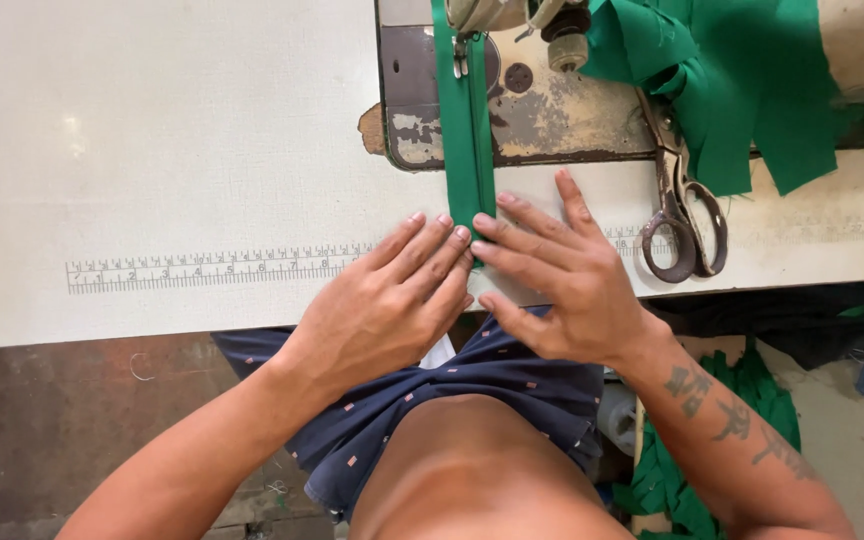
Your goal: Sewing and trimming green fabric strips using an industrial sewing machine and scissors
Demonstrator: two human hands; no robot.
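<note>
A narrow folded green fabric strip [467,130] runs from the sewing machine's presser foot [464,55] down toward me across the white table [172,150]. My left hand [387,305] lies flat with its fingertips pressing the strip's near end from the left. My right hand [567,280] lies flat beside it, fingertips on the strip from the right. Both hands hide the strip's near end at the table's front edge.
A worn metal machine bed [552,115] lies at the top centre. Old metal scissors [682,215] rest right of my right hand. A pile of green fabric [742,80] sits at the top right; more green cloth [752,400] hangs below the table. A printed ruler [202,268] runs along the table.
</note>
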